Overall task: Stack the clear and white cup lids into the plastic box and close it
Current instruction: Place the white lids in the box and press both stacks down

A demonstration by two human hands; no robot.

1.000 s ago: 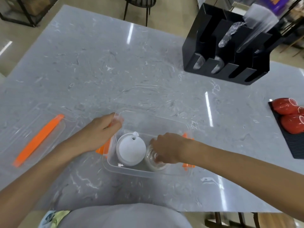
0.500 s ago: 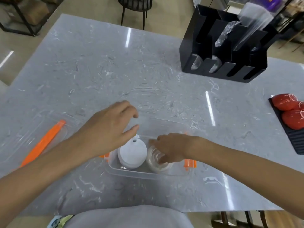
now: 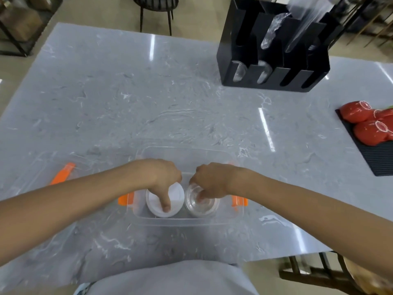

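Observation:
A clear plastic box (image 3: 185, 222) with orange side latches (image 3: 239, 202) stands open near the table's front edge. Inside on the left sits a stack of white cup lids (image 3: 176, 199). My left hand (image 3: 158, 178) reaches into the box and holds this stack, thumb laid across its top and fingers curled over the far edge. On the right sits a stack of clear cup lids (image 3: 202, 208). My right hand (image 3: 210, 180) grips it from above with curled fingers. The box's clear lid (image 3: 32, 184), with an orange latch (image 3: 63, 173), lies flat on the table to the left.
A black slotted lid organizer (image 3: 274, 67) stands at the back right, with plastic-wrapped stacks in it. Red cups (image 3: 365, 128) lie on a black ribbed mat (image 3: 382, 160) at the right edge. A dark chair (image 3: 156, 5) is beyond the grey marble table (image 3: 127, 92).
My left hand has come off the box's left rim, passed over the box and dropped onto the white lids. My right hand has stayed on the clear lids.

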